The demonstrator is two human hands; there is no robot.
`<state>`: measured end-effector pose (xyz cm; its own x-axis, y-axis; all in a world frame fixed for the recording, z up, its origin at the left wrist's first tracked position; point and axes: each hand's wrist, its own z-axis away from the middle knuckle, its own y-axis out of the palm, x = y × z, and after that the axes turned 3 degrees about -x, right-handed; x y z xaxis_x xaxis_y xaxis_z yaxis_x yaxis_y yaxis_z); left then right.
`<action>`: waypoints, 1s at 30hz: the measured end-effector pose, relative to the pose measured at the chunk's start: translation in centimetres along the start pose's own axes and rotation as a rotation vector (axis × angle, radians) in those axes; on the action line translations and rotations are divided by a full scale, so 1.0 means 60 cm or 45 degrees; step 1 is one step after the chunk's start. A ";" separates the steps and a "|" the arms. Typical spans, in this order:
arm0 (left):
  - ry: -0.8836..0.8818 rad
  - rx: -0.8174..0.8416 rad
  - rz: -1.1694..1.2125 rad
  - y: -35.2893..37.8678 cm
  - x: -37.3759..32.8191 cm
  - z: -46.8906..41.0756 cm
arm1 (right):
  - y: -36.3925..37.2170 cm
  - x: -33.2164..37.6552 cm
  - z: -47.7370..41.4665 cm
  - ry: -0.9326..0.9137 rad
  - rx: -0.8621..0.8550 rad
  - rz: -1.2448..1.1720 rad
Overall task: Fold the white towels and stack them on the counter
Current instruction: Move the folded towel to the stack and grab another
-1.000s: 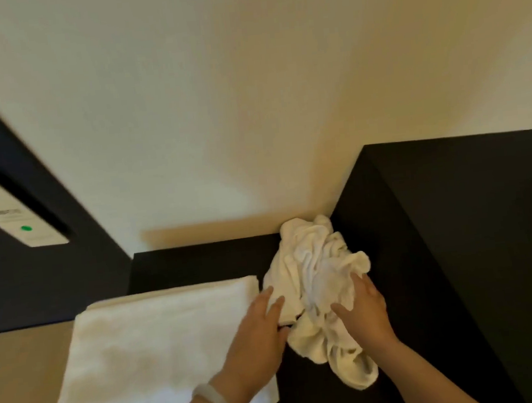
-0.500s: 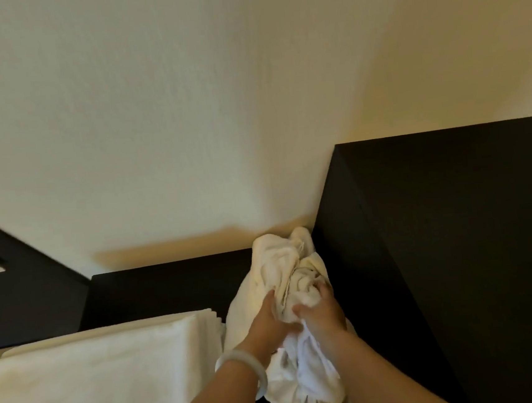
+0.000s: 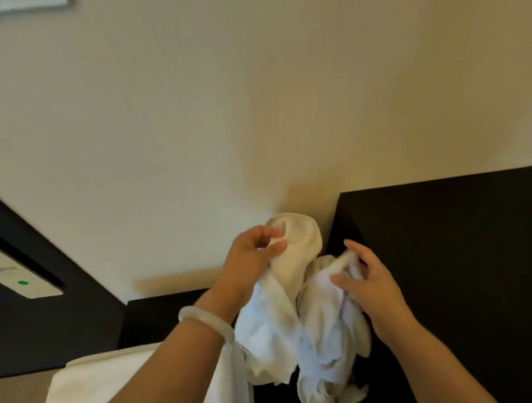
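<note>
**Shaking out the next towel**

The folded towel lies flat on the dark desk. It is the start of the pile, so it looks like one towel is done.

Just to the right of the folded towel, a crumpled towel is held up in the air. Its bottom end hangs down close to the desk. It is all bunched up, so I think the person is hunting for an edge or a corner before folding it.

The left hand, with a pale bracelet on its wrist, is above and to the right of the folded towel. Its fingers are curled and they pinch a top bit of the crumpled towel against the thumb. This keeps the towel lifted so it can fall open.

The right hand is farther right of the folded towel. It is mostly open, with straight fingers and thumb resting on another fold, as if feeling for a spot to grab.

A tall dark cabinet stands farthest right of the folded towel, so the room to spread out is small.
</note>
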<state>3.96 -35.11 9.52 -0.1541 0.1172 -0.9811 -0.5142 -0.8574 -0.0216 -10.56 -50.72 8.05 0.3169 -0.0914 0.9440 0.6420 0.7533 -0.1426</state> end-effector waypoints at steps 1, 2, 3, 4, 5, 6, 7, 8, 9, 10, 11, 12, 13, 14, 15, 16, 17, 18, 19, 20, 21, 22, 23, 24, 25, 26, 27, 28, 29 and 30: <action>0.050 0.059 -0.021 0.000 -0.032 0.002 | 0.000 0.034 0.005 -0.087 0.068 0.045; 0.091 0.137 -0.038 0.002 -0.065 0.007 | 0.002 0.066 0.008 -0.150 0.167 0.062; 0.120 0.211 -0.056 0.005 -0.095 0.014 | 0.007 0.096 0.012 -0.190 0.276 0.098; 0.139 0.273 -0.070 0.006 -0.115 0.023 | 0.015 0.115 0.017 -0.216 0.361 0.160; 0.190 0.313 -0.113 0.006 -0.142 0.030 | 0.021 0.143 0.024 -0.263 0.393 0.280; 0.225 0.331 -0.167 0.009 -0.150 0.033 | 0.027 0.151 0.021 -0.276 0.383 0.392; 0.283 0.314 -0.268 0.008 -0.159 0.033 | 0.030 0.165 0.018 -0.316 0.323 0.495; 0.353 0.275 -0.386 0.002 -0.170 0.035 | 0.026 0.182 0.020 -0.395 0.241 0.580; 0.416 0.230 -0.507 -0.005 -0.178 0.037 | 0.018 0.199 0.022 -0.463 0.167 0.614; 0.468 0.184 -0.594 -0.011 -0.186 0.038 | 0.005 0.219 0.023 -0.530 0.101 0.598; 0.494 0.157 -0.630 -0.015 -0.193 0.039 | -0.011 0.244 0.027 -0.575 0.040 0.555; 0.483 0.146 -0.623 -0.017 -0.201 0.041 | -0.029 0.273 0.032 -0.602 -0.011 0.475; 0.456 0.156 -0.599 -0.017 -0.209 0.042 | -0.050 0.304 0.039 -0.621 -0.064 0.388; 0.426 0.178 -0.583 -0.012 -0.216 0.042 | -0.074 0.332 0.046 -0.650 -0.110 0.319; 0.407 0.198 -0.593 -0.005 -0.222 0.043 | -0.099 0.358 0.052 -0.683 -0.149 0.283; 0.397 0.209 -0.627 0.004 -0.229 0.043 | -0.127 0.381 0.056 -0.725 -0.175 0.258; 0.388 0.209 -0.667 0.015 -0.234 0.042 | -0.156 0.402 0.058 -0.753 -0.195 0.234; 0.370 0.212 -0.704 0.027 -0.237 0.040 | -0.187 0.419 0.058 -0.771 -0.215 0.208; 0.342 0.234 -0.735 0.042 -0.236 0.040 | -0.218 0.432 0.057 -0.778 -0.231 0.166; 0.310 0.276 -0.768 0.059 -0.232 0.040 | -0.250 0.443 0.052 -0.787 -0.242 0.112; 0.286 0.324 -0.809 0.080 -0.223 0.039 | -0.281 0.452 0.048 -0.798 -0.240 0.060; 0.268 0.362 -0.852 0.103 -0.212 0.039 | -0.312 0.458 0.042 -0.802 -0.235 0.020; 0.255 0.384 -0.881 0.129 -0.201 0.039 | -0.342 0.463 0.036 -0.801 -0.213 -0.010; 0.250 0.386 -0.891 0.160 -0.191 0.039 | -0.372 0.465 0.030 -0.790 -0.178 -0.038; 0.238 0.375 -0.881 0.196 -0.182 0.038 | -0.405 0.466 0.020 -0.761 -0.147 -0.055; 0.222 0.361 -0.862 0.234 -0.176 0.038 | -0.441 0.464 0.007 -0.714 -0.122 -0.052; 0.197 0.343 -0.857 0.274 -0.167 0.039 | -0.479 0.456 -0.009 -0.646 -0.084 -0.036; 0.181 0.329 -0.866 0.313 -0.159 0.040 | -0.518 0.442 -0.027 -0.573 -0.057 0.032; 0.176 0.318 -0.894 0.351 -0.148 0.042 | -0.555 0.420 -0.045 -0.503 -0.050 0.154; 0.184 0.306 -0.930 0.386 -0.135 0.043 | -0.593 0.389 -0.065 -0.412 -0.111 0.322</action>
<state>-8.86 -54.65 17.47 0.3967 0.5295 -0.7498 -0.6139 -0.4543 -0.6455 -23.26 -82.19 33.97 0.2459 0.3092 0.9187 0.6330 0.6666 -0.3938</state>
